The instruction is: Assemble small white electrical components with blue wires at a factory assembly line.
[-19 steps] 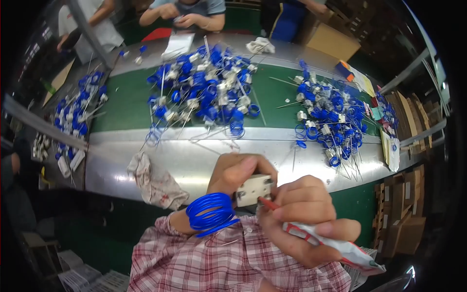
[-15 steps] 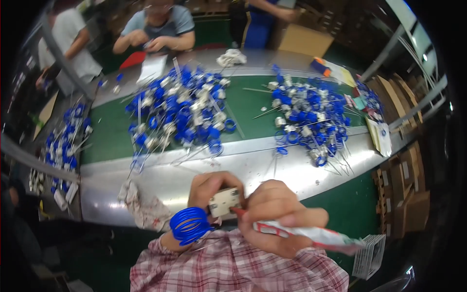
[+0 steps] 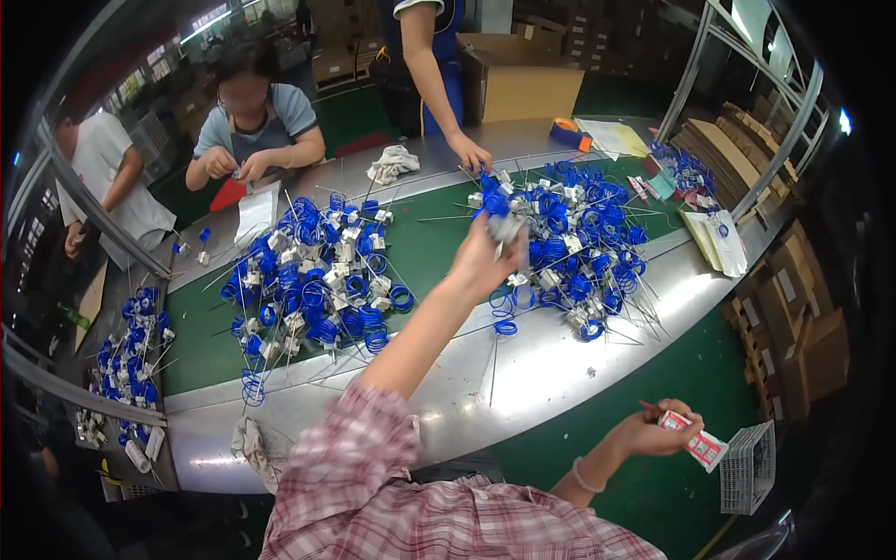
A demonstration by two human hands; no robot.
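My left hand [image 3: 485, 257] is stretched out over the right-hand pile of parts. Blurred by motion, its fingers close around a white block with a blue coil [image 3: 505, 227]; how firmly cannot be made out. Off to the right, past the table's front edge, my right hand [image 3: 661, 429] is closed around a white-and-red squeeze tube [image 3: 695, 441] with a thin red tip. Beneath the left hand lies the heap of blue coils with white blocks and thin metal rods [image 3: 588, 233]. A similar heap [image 3: 317, 275] spreads to the left on the green mat.
A co-worker's hand [image 3: 469, 152] reaches to the far side of the right heap. Another person [image 3: 252, 140] handles something across the table. Rags [image 3: 393, 164] [image 3: 252, 448], an orange-and-blue tape dispenser [image 3: 570, 134] and a metal frame post [image 3: 686, 75] stand around. A white basket [image 3: 748, 469] is low right.
My left hand has moved from before my chest out to the right heap with the block and coil. My right hand has drawn away to the right with the tube. The view has shifted.
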